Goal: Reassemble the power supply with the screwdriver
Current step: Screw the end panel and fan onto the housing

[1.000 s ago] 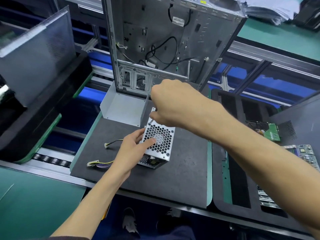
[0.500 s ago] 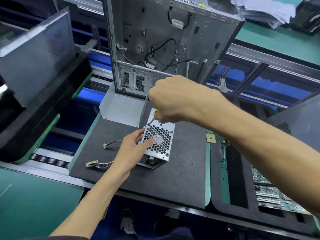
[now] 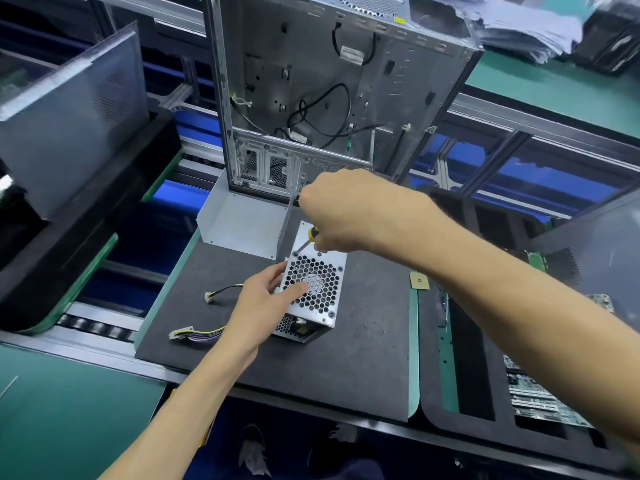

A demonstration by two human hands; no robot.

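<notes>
A silver power supply with a honeycomb fan grille lies on a dark mat. My left hand holds its left side, thumb pressed on the grille. My right hand grips a screwdriver with a yellow and black handle. The tip sits at the grille's far left corner screw. Cable bundles with white connectors trail from the unit to the left.
An open computer case stands upright behind the mat, with a bent grey metal cover at its foot. Circuit boards lie in a black tray at right. A black tray with a metal panel sits at left.
The tray at right has slid along, showing more circuit boards. My hands and the screwdriver stay at the same corner of the power supply.
</notes>
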